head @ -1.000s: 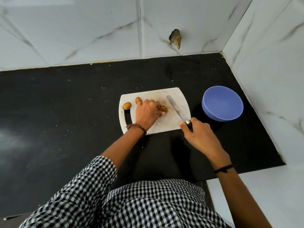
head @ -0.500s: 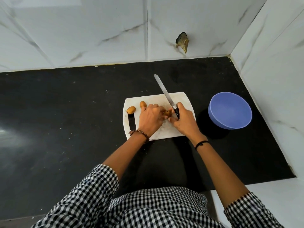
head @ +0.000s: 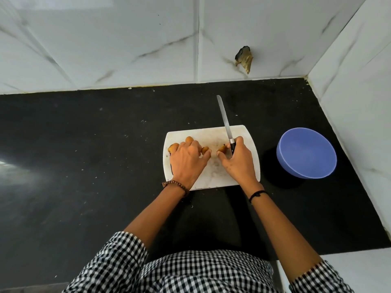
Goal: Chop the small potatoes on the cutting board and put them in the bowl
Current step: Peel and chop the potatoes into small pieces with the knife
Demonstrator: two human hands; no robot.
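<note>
A white cutting board (head: 213, 134) lies on the black counter. My left hand (head: 187, 160) rests over the board's left half, its fingers curled around a potato piece (head: 204, 149); two small potatoes (head: 173, 147) (head: 189, 138) peek out beyond its knuckles. My right hand (head: 238, 161) grips the black handle of a knife (head: 225, 121), blade pointing away past the board's far edge. Another potato piece (head: 222, 148) lies by my right thumb. The blue bowl (head: 306, 153) stands to the right of the board and looks empty.
The black counter (head: 84, 166) ends at white marble walls behind and on the right. A chipped hole (head: 244, 59) marks the back wall. A white ledge (head: 359, 267) lies at the lower right. My checked shirt fills the bottom of the view.
My right hand brought the knife from the board's right edge to the potato at my left hand. The hands have since drawn apart, and two potato pieces lie between them.
</note>
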